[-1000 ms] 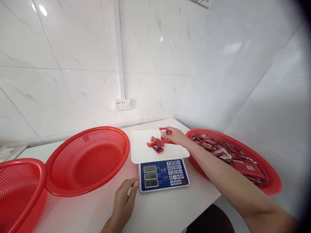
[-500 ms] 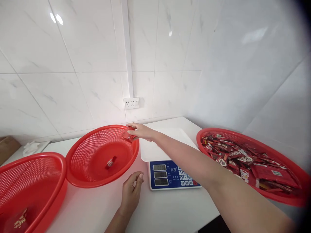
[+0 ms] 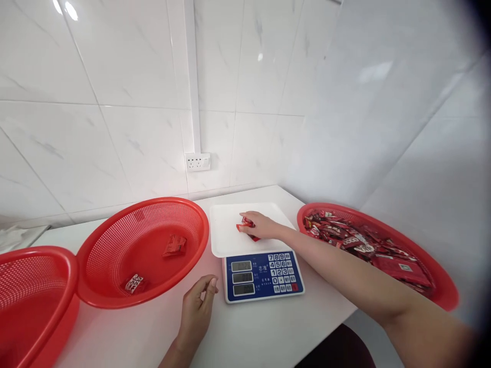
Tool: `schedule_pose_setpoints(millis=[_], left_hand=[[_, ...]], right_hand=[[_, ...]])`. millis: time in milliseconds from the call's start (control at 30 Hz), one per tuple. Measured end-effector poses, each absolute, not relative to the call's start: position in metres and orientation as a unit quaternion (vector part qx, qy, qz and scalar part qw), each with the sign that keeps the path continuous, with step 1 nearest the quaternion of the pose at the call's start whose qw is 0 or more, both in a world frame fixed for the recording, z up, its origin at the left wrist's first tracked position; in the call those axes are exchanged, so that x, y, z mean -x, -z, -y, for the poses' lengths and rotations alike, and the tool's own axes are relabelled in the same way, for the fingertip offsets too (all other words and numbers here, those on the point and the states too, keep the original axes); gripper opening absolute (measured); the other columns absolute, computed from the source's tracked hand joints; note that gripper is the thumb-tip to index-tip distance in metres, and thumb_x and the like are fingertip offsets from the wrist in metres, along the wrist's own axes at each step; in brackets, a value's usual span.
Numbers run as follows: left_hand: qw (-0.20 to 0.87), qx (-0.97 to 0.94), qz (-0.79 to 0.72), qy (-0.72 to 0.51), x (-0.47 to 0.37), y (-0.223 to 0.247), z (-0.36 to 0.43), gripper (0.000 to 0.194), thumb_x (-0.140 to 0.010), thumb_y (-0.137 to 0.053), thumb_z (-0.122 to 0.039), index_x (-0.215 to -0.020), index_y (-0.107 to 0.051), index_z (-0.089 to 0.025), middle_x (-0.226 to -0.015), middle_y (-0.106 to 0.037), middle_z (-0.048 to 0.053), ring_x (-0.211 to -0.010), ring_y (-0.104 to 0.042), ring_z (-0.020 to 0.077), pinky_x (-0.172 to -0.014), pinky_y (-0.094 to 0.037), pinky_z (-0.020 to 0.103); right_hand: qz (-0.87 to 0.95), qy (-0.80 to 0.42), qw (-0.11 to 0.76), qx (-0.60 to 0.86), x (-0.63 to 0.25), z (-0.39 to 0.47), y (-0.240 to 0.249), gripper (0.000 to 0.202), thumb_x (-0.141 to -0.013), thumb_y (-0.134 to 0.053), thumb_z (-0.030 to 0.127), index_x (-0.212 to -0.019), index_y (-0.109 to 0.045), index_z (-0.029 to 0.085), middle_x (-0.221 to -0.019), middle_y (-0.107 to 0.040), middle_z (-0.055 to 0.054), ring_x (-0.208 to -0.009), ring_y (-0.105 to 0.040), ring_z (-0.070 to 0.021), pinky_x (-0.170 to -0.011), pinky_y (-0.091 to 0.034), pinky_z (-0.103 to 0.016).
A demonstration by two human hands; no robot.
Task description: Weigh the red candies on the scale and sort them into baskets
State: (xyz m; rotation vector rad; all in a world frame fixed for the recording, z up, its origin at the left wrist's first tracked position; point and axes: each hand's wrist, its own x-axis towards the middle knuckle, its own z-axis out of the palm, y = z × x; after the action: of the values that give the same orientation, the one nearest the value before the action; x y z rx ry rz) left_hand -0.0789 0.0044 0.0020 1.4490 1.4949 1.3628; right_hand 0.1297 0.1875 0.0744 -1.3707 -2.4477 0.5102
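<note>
My right hand (image 3: 259,225) is over the white pan (image 3: 226,240) of a digital scale (image 3: 264,276). Its fingers are closed around a small red snack packet (image 3: 245,224), partly covered by the hand. My left hand (image 3: 197,304) rests in front of the scale's left side, fingers loosely curled in and nothing seen in them. To the left, a red plastic basket (image 3: 199,255) has two packets inside: a plain red packet (image 3: 175,245) and a red packet with white lettering (image 3: 134,283).
Another red basket (image 3: 71,286) stands at the far left, cut off by the frame. At the right, a red basket (image 3: 447,294) is heaped with red-wrapped snacks (image 3: 356,240). A wall socket (image 3: 198,162) is on the tiled wall behind.
My right hand has let go of a red packet, which now lies in the middle basket. It has moved right to the scale and grips another packet. The view has shifted right.
</note>
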Motion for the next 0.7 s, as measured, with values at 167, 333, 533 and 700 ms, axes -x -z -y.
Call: schedule_pose_setpoints(millis=[167,333,533,700], left_hand=[[0.313,-0.533,-0.577,-0.534,0.077,-0.002,-0.004,0.031,-0.08,-0.048,-0.047,-0.079,-0.062,-0.019,-0.066,-0.06,0.001,-0.066,-0.057,0.0169,-0.059,-0.044,0.023],[0.32,-0.544,-0.577,-0.517,0.079,-0.002,-0.004,0.032,-0.081,-0.046,-0.047,-0.08,-0.062,-0.019,-0.067,-0.059,0.002,-0.067,-0.058,0.0172,-0.058,-0.043,0.023],[0.323,-0.551,-0.568,-0.519,0.079,0.001,-0.005,0.033,-0.082,-0.044,-0.047,-0.08,-0.061,-0.018,-0.068,-0.058,0.002,-0.068,-0.057,0.017,-0.06,-0.043,0.023],[0.32,-0.564,-0.565,-0.511,0.08,0.003,-0.006,0.031,-0.083,-0.044,-0.044,-0.081,-0.061,-0.018,-0.068,-0.058,0.001,-0.067,-0.056,0.0159,-0.058,-0.042,0.022]], right_hand=[[0.863,-0.107,0.164,0.465,-0.126,-0.174,-0.057,0.04,-0.083,-0.047,0.046,-0.115,-0.056,0.024,-0.122,-0.051,-0.009,-0.114,-0.043,-0.0274,-0.096,-0.031,-0.042],[0.85,-0.109,0.186,0.481,-0.123,-0.176,-0.061,0.024,-0.084,-0.048,0.037,-0.094,-0.063,0.022,-0.097,-0.056,-0.008,-0.09,-0.053,-0.022,-0.077,-0.041,-0.033],[0.788,-0.211,0.229,0.531,-0.113,-0.189,-0.079,0.034,-0.09,-0.031,0.039,-0.083,-0.056,0.017,-0.066,-0.053,-0.001,-0.049,-0.05,-0.0102,-0.049,-0.039,-0.022],[0.779,-0.319,0.226,0.49,-0.074,-0.192,-0.101,0.031,-0.086,-0.04,0.044,-0.08,-0.055,0.018,-0.059,-0.05,0.003,-0.037,-0.04,-0.0047,-0.033,-0.031,-0.017]])
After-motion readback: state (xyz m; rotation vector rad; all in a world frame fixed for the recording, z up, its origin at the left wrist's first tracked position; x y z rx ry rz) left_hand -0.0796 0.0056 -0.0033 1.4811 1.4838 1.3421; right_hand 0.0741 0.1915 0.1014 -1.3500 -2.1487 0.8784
